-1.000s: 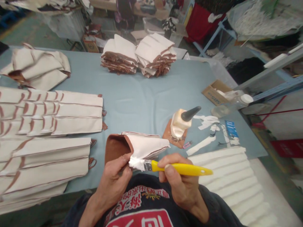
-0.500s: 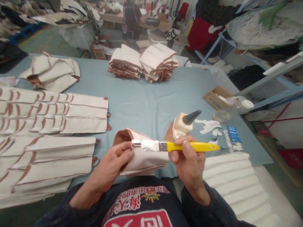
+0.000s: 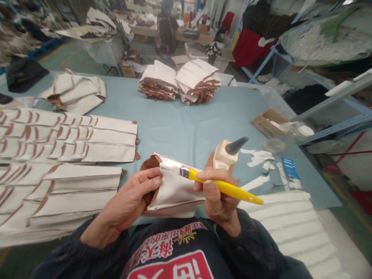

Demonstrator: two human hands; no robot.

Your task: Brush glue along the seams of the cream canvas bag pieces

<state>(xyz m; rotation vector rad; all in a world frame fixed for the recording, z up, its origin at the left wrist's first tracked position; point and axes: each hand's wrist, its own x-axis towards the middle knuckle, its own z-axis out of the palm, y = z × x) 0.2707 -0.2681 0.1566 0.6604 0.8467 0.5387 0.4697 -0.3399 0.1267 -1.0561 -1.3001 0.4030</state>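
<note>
My left hand (image 3: 139,190) is closed on the left edge of a cream fabric piece (image 3: 177,190) with brown trim, its brown inside showing at the open end. Between the fingers and thumb of my right hand (image 3: 219,193) is a paintbrush (image 3: 226,188) with a yellow handle. White-coated bristles rest against the upper edge of the fabric piece, near my left fingertips. Just behind my right hand stands a cream bottle (image 3: 225,155) with a dark pointed nozzle, partly hidden by that hand.
Rows of overlapping cream pieces (image 3: 110,135) cover the table's left side. Two stacks of similar pieces (image 3: 197,79) stand at the back. White strips (image 3: 257,157), a cardboard box (image 3: 266,122) and a clear jar (image 3: 290,139) lie right. A person (image 3: 167,29) is in the background.
The brush has tilted, its handle end dropping toward me and its bristles pressing onto the fabric's upper edge. My right hand has shifted slightly left. My left hand keeps its hold.
</note>
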